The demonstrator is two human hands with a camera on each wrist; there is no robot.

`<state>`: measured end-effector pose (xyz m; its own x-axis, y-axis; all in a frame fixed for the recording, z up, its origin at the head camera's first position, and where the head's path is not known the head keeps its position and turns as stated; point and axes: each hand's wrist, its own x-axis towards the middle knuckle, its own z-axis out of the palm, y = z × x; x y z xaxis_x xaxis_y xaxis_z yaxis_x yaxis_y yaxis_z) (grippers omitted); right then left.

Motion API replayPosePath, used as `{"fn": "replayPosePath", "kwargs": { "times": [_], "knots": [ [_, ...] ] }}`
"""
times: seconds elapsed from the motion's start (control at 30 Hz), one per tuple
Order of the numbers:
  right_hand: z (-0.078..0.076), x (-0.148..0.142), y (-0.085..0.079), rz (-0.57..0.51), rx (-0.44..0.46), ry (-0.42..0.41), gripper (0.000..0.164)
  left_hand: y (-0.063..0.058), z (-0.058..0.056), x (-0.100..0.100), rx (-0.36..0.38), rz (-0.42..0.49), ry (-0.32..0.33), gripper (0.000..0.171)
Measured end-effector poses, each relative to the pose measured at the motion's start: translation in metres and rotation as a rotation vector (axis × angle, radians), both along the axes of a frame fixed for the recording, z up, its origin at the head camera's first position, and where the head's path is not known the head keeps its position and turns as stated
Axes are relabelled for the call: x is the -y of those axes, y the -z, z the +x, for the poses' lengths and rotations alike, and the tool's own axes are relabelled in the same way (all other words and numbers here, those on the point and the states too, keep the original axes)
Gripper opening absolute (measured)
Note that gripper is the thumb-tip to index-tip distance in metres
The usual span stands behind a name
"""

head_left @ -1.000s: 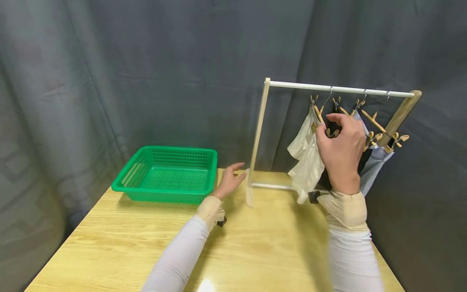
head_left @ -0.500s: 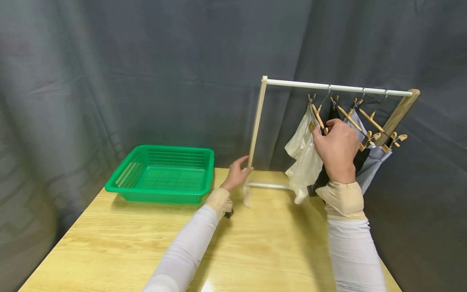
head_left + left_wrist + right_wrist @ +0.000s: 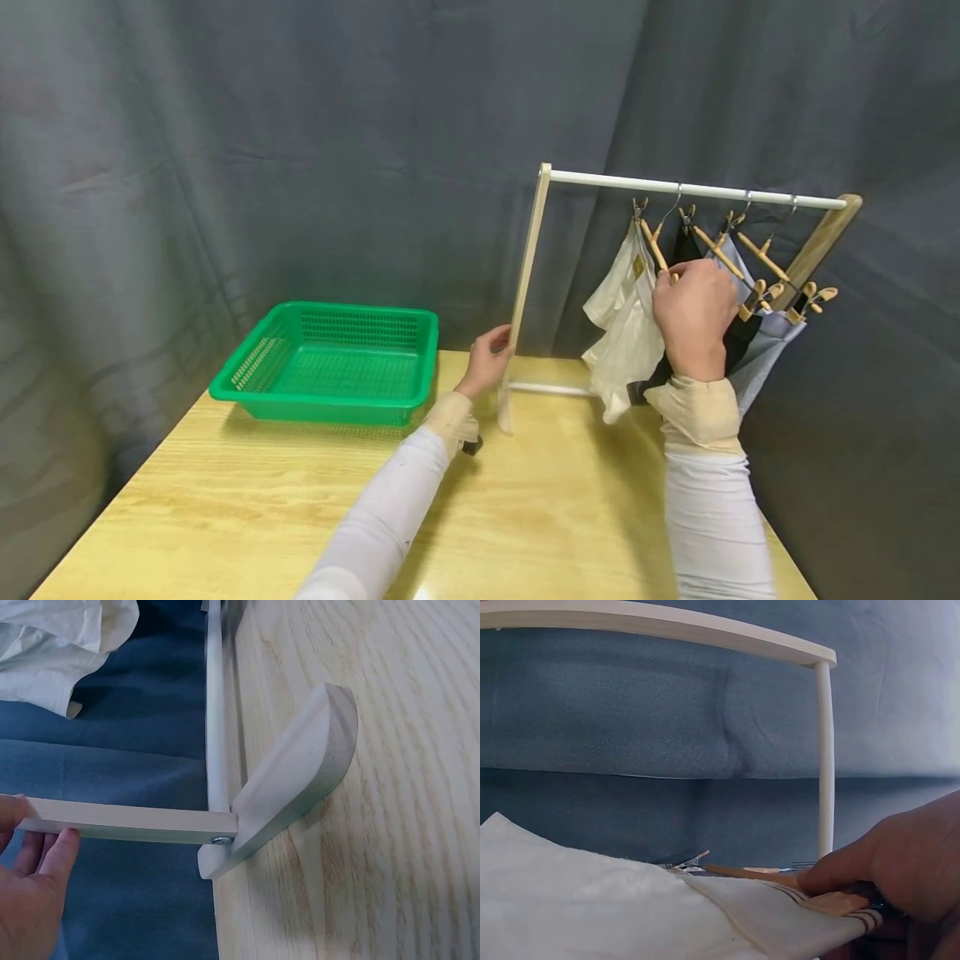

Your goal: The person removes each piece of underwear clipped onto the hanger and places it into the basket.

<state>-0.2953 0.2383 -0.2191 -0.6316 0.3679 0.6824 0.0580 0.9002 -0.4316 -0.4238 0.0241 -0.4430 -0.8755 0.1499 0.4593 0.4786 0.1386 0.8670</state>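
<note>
A small clothes rack with a pale wooden left post (image 3: 530,250) stands at the right of the table. My left hand (image 3: 486,364) grips the post's lower part, thumb and fingers on either side of it in the left wrist view. From the rack's white rail (image 3: 615,180) a cream garment (image 3: 626,346) hangs on a wooden clip hanger (image 3: 654,243). My right hand (image 3: 693,317) pinches the hanger's near clip (image 3: 838,903) at the garment's striped corner. Some of its fingers are hidden behind the cloth in the right wrist view.
Behind the right hand hang a black garment (image 3: 686,246) and a light blue-grey garment (image 3: 767,354) on similar clip hangers. A green plastic basket (image 3: 322,398) stands at the table's left back. Dark grey curtains (image 3: 375,150) enclose the table (image 3: 225,508).
My left hand has moved right onto the rack's post and closed round it. My right hand has come down slightly, and its spread thumb and fingers have closed on the hanger's near clip.
</note>
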Motion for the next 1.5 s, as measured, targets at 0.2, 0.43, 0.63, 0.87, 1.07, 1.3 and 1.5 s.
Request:
{"fn": "replayPosePath", "kwargs": {
  "times": [0.2,0.43,0.63,0.87,1.07,1.3,1.5],
  "knots": [
    [0.0,-0.001,-0.001,0.021,-0.054,-0.021,0.03,-0.006,0.003,0.0,-0.012,-0.021,-0.01,0.039],
    [0.002,-0.01,-0.006,0.013,-0.105,-0.02,0.031,-0.013,0.0,-0.009,-0.017,-0.017,0.015,0.04],
    [0.006,-0.014,-0.008,0.032,-0.12,-0.013,0.03,-0.01,0.002,-0.013,-0.013,0.001,0.023,0.037],
    [0.012,-0.013,-0.016,0.04,-0.116,0.002,0.032,-0.017,0.007,-0.013,0.009,-0.01,0.026,0.036],
    [0.024,-0.01,-0.013,0.033,-0.136,-0.001,0.03,-0.011,-0.002,-0.01,0.024,-0.033,0.008,0.037],
    [0.042,-0.01,0.003,0.015,-0.162,-0.004,0.028,-0.007,-0.005,-0.009,0.018,-0.028,0.001,0.035],
    [0.057,-0.01,0.024,-0.065,-0.104,-0.008,0.029,-0.008,-0.005,-0.009,0.003,-0.015,0.0,0.034]
  ]
}}
